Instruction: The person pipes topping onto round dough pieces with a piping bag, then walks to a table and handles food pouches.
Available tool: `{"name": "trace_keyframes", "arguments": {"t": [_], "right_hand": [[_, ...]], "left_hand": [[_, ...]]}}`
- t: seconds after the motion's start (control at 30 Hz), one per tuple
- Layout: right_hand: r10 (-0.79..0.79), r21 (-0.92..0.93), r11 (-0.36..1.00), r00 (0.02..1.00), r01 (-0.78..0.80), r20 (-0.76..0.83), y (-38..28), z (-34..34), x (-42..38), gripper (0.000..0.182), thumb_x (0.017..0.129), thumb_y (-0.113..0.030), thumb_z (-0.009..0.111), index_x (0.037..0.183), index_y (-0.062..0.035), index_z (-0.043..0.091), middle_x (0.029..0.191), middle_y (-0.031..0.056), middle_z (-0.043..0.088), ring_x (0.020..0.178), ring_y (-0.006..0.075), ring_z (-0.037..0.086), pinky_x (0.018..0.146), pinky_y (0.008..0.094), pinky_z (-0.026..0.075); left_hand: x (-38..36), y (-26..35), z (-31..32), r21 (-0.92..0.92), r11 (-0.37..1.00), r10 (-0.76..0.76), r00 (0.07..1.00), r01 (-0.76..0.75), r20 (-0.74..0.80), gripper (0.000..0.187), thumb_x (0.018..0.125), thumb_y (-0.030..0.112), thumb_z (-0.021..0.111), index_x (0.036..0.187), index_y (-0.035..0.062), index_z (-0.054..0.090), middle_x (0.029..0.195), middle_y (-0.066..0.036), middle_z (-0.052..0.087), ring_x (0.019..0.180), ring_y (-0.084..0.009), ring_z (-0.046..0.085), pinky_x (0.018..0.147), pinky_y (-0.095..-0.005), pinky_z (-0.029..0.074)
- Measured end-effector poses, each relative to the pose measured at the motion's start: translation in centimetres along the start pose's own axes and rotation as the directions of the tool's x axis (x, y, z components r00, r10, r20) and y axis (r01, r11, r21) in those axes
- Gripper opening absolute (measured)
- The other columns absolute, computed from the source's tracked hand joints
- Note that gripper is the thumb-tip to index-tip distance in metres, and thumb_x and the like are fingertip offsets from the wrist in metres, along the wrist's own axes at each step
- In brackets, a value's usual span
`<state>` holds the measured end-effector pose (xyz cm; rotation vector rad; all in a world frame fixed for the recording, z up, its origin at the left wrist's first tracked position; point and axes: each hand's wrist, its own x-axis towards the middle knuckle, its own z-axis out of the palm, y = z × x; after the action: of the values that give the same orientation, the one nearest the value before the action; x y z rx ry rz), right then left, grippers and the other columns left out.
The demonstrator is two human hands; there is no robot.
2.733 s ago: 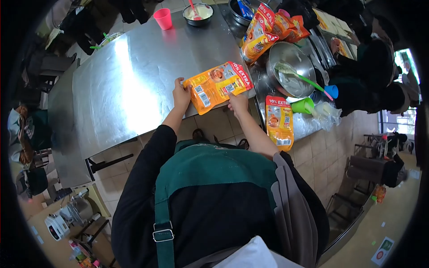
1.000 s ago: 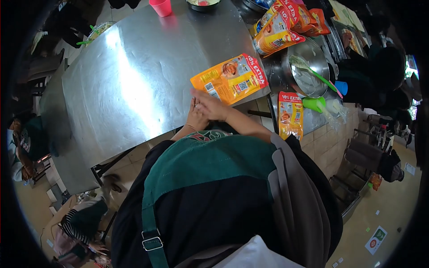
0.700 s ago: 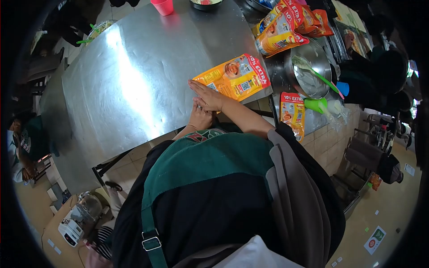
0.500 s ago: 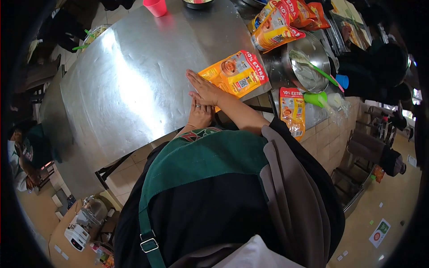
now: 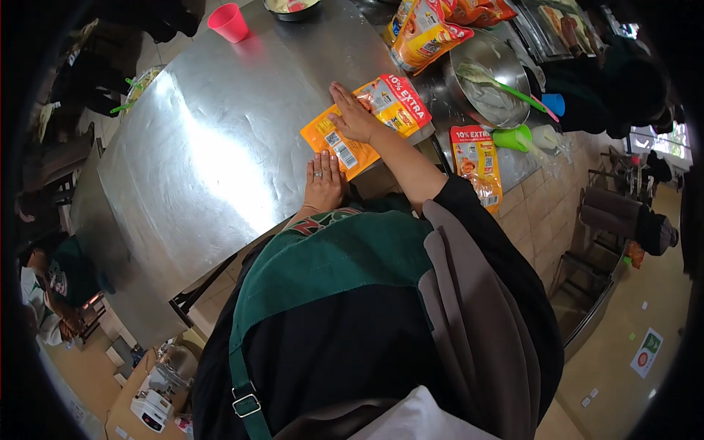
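Note:
An orange and yellow pouch (image 5: 342, 151) with a red "10% EXTRA" band lies flat near the edge of the metal table. Across its middle rests my right hand (image 5: 356, 119), fingers stretched out flat on the printed face. My left hand (image 5: 323, 183), with a ring on one finger, lies palm down at the pouch's lower left corner, its fingers straight and its fingertips at the pouch edge. Neither hand grips anything.
On the right, a steel bowl (image 5: 490, 82) holds pale cream and a green spatula (image 5: 517, 93). Near it are filled pouches (image 5: 429, 35), another flat pouch (image 5: 477, 167), a green cup (image 5: 512, 138) and a blue cup (image 5: 553, 105). A pink cup (image 5: 228, 23) stands at the far edge.
My right hand has slid from the pouch's left end toward its middle, uncovering the barcode. My left hand, formerly partly under the right, now lies apart from it. The view has shifted slightly.

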<state>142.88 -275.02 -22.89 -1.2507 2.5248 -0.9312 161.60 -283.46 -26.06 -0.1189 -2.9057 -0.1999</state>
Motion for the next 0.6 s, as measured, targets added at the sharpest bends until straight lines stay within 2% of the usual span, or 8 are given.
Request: {"name": "trace_keyframes", "arguments": {"t": [0.07, 0.1, 0.13, 0.17, 0.27, 0.3, 0.4, 0.6], "right_hand": [[-0.019, -0.086, 0.996, 1.000, 0.018, -0.005, -2.1, -0.4, -0.3, 0.062, 0.085, -0.025, 0.049, 0.133, 0.0036, 0.020, 0.139, 0.0208, 0.020, 0.130, 0.0341, 0.016, 0.106, 0.0384, 0.017], [-0.026, 0.073, 0.997, 0.996, 0.032, -0.083, -3.4, 1.0, -1.4, 0.066, 0.083, -0.025, 0.052, 0.134, 0.0021, 0.020, 0.138, 0.0208, 0.022, 0.129, 0.0353, 0.017, 0.106, 0.0404, 0.017], [-0.115, 0.160, 0.980, 0.992, 0.122, -0.053, -5.3, 2.8, -2.9, 0.066, 0.083, -0.024, 0.052, 0.134, 0.0017, 0.020, 0.138, 0.0207, 0.022, 0.129, 0.0346, 0.018, 0.105, 0.0403, 0.018], [-0.206, 0.251, 0.946, 0.978, 0.207, -0.030, -6.5, 4.0, -4.1, 0.066, 0.083, -0.023, 0.052, 0.134, 0.0013, 0.019, 0.138, 0.0205, 0.022, 0.129, 0.0339, 0.019, 0.105, 0.0403, 0.018], [-0.052, 0.440, 0.896, 0.998, 0.056, -0.022, -6.3, 4.1, -5.9, 0.062, 0.082, -0.024, 0.050, 0.131, 0.0040, 0.023, 0.137, 0.0224, 0.024, 0.128, 0.0341, 0.021, 0.105, 0.0387, 0.020], [-0.015, 0.281, 0.960, 0.997, -0.005, 0.071, -6.6, 2.0, -5.7, 0.060, 0.086, -0.025, 0.045, 0.132, 0.0038, 0.021, 0.137, 0.0218, 0.022, 0.129, 0.0325, 0.021, 0.106, 0.0378, 0.019], [-0.139, 0.028, 0.990, 0.989, 0.138, 0.048, -4.5, 1.3, -6.3, 0.059, 0.087, -0.027, 0.042, 0.132, 0.0043, 0.020, 0.138, 0.0212, 0.020, 0.128, 0.0326, 0.021, 0.105, 0.0381, 0.021], [-0.067, 0.012, 0.998, 0.995, 0.066, 0.079, -0.6, -0.9, -6.4, 0.058, 0.089, -0.025, 0.041, 0.133, 0.0037, 0.017, 0.140, 0.0200, 0.016, 0.129, 0.0317, 0.019, 0.106, 0.0353, 0.018]], "left_hand": [[0.4, -0.2, 0.1, -0.004, 1.000, 0.019, 1.000, -0.019, 0.012, 0.050, 0.081, 0.025, 0.050, 0.121, -0.0047, 0.042, 0.127, -0.026, 0.039, 0.119, -0.0403, 0.037, 0.099, -0.0514, 0.027], [0.3, -0.3, 0.1, -0.006, 0.999, 0.039, 0.999, -0.039, 0.034, 0.051, 0.081, 0.025, 0.051, 0.121, -0.0041, 0.043, 0.127, -0.026, 0.039, 0.119, -0.0406, 0.036, 0.099, -0.0519, 0.025], [0.0, -0.5, 0.0, -0.011, 0.998, 0.057, 0.996, -0.056, 0.065, 0.051, 0.080, 0.025, 0.051, 0.121, -0.0036, 0.043, 0.126, -0.026, 0.039, 0.119, -0.0409, 0.036, 0.099, -0.0524, 0.024], [-0.1, -1.2, -0.5, -0.304, 0.953, 0.064, 0.978, -0.001, 0.196, 0.053, 0.078, 0.026, 0.052, 0.122, -0.0025, 0.043, 0.126, -0.025, 0.039, 0.120, -0.0419, 0.034, 0.101, -0.0535, 0.020], [-0.7, -0.8, 0.2, -0.175, 0.983, 0.067, 0.991, -0.046, 0.115, 0.050, 0.077, 0.020, 0.047, 0.122, -0.0018, 0.044, 0.131, -0.029, 0.031, 0.125, -0.0440, 0.026, 0.102, -0.0540, 0.017], [-0.3, -0.5, -0.4, -0.057, 0.998, 0.048, 0.990, -0.041, 0.135, 0.050, 0.077, 0.021, 0.047, 0.121, -0.0036, 0.044, 0.132, -0.028, 0.031, 0.125, -0.0429, 0.025, 0.102, -0.0530, 0.017], [0.1, -0.6, -0.4, 0.025, 0.999, 0.035, 0.994, -0.037, 0.105, 0.054, 0.080, 0.028, 0.050, 0.122, -0.0058, 0.042, 0.128, -0.027, 0.038, 0.120, -0.0404, 0.036, 0.101, -0.0499, 0.024], [0.5, -0.1, -0.5, -0.017, 1.000, 0.011, 1.000, -0.010, 0.022, 0.047, 0.083, 0.024, 0.046, 0.119, -0.0072, 0.044, 0.127, -0.029, 0.038, 0.119, -0.0411, 0.037, 0.098, -0.0511, 0.026]]}}
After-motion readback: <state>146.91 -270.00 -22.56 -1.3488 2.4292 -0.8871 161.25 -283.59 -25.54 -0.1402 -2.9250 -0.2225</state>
